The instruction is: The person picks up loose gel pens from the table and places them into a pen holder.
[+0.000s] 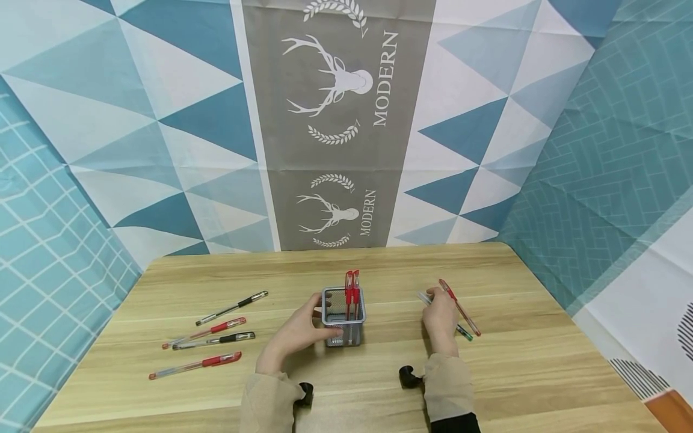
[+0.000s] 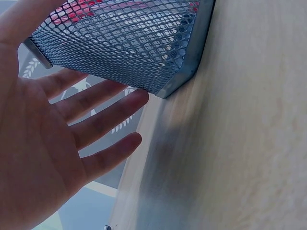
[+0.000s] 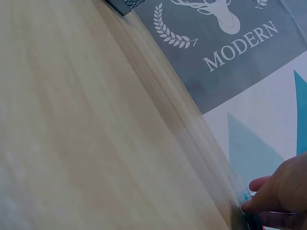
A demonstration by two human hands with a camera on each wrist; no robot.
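With the left grip parted about as wide as the cup, holding that cup with the thumb across its near face and the fingers reaching past its left side toward the back. With the right grip drawn nearly together, pinching the green pen between thumb and fingers. Pointing, with the clear end of that pen, away and to the left, and with its green end back to the right; too hidden to tell whether touching the surface or lifted.

Standing, as to the cup, near the middle of the surface, well apart from the right grip, and bearing two red pens upright toward its right side, with red tops above the rim.

Lying just to the right of the right grip, with the right red pen; too close to tell about contact. Lying well left of the cup, from back to front, with the far black pen, then the far red pen and near black pen close together at their left ends, then the near red pen a little apart. Backed by a printed sheet with white deer heads.
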